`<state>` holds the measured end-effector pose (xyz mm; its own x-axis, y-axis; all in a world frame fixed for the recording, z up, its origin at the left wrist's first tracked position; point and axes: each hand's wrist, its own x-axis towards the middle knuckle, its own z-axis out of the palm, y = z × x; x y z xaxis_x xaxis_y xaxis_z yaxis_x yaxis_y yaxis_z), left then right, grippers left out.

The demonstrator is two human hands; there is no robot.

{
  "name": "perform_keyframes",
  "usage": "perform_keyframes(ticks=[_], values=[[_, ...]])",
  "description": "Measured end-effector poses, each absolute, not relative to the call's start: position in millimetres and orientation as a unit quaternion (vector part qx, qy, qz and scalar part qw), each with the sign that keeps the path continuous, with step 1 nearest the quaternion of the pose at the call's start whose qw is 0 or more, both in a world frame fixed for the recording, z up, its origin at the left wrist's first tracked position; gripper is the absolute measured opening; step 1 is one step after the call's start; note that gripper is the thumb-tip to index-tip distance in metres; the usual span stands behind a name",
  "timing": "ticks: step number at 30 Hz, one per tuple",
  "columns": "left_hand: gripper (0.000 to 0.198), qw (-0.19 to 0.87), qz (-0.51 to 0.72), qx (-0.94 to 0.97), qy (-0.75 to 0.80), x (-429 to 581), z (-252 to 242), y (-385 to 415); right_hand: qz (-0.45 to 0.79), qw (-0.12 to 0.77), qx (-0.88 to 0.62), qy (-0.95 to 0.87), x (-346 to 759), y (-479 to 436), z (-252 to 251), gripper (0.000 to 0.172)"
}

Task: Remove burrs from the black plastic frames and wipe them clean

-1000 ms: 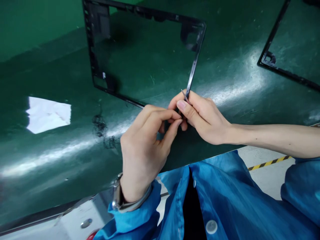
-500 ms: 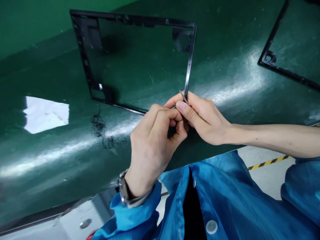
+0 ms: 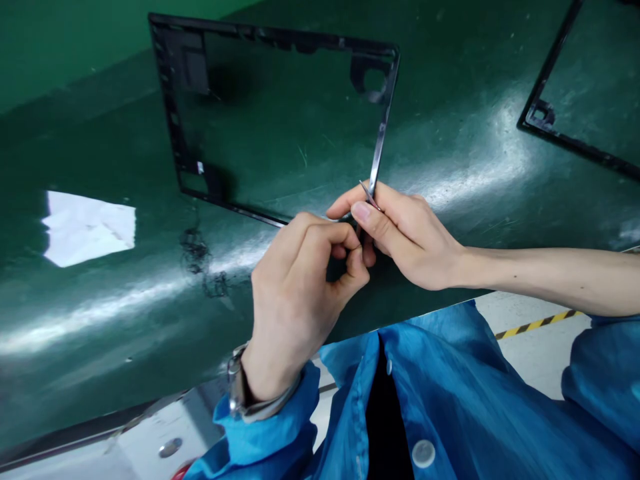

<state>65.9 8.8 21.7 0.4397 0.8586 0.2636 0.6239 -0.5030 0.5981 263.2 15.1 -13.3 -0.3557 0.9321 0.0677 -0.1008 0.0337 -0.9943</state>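
Note:
A black rectangular plastic frame (image 3: 385, 123) is tilted, its near right corner hidden by my hands. My right hand (image 3: 413, 233) is closed around that corner. Under its thumb sits a slim pointed metal tool (image 3: 369, 195) that looks like tweezers, the tip poking out toward the far left. Close against the right hand, my left hand (image 3: 305, 280) makes a pinch, thumb and forefinger together at the frame's near edge. Whatever lies between those fingertips is too small or hidden to make out. A metal watch (image 3: 237, 387) is on the left wrist.
On the green table (image 3: 280, 140), a torn white paper piece (image 3: 90, 229) lies at left. Thin black strands (image 3: 197, 257) are tangled nearer the middle. Part of a second black frame (image 3: 575, 145) shows at far right. The table's front edge runs just below my hands.
My left hand has shifted slightly left, away from the right hand. The frame has tipped a little, its far edge moving slightly up and right in view. My right hand keeps its grip.

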Motion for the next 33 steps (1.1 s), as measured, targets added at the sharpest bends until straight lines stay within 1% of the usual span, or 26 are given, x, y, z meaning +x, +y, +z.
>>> perform_keyframes(ticks=[6,9,13,16,21,24,26,29,33], values=[[0.021,0.206,0.228,0.830,0.466,56,28,3,0.608,0.441,-0.376,-0.543,260,13,-16,0.041],[0.020,0.230,0.227,0.822,0.469,52,30,2,0.612,0.437,-0.380,-0.538,261,13,-16,0.041],[0.011,0.256,0.277,0.802,0.463,53,25,2,0.613,0.438,-0.375,-0.540,261,14,-17,0.042],[0.012,0.281,0.330,0.775,0.461,60,17,0,0.612,0.443,-0.371,-0.540,260,14,-18,0.041],[0.012,0.312,0.377,0.732,0.475,74,8,-6,0.618,0.451,-0.368,-0.528,259,14,-18,0.038],[0.009,0.297,0.366,0.725,0.503,72,8,-9,0.619,0.456,-0.366,-0.524,259,14,-18,0.038],[0.010,0.257,0.358,0.737,0.512,66,11,-8,0.618,0.458,-0.371,-0.521,259,14,-18,0.038],[0.018,0.187,0.359,0.772,0.490,58,17,-4,0.616,0.454,-0.375,-0.524,258,14,-18,0.037],[0.027,0.164,0.356,0.779,0.490,62,18,-4,0.610,0.452,-0.376,-0.531,258,13,-18,0.042]])
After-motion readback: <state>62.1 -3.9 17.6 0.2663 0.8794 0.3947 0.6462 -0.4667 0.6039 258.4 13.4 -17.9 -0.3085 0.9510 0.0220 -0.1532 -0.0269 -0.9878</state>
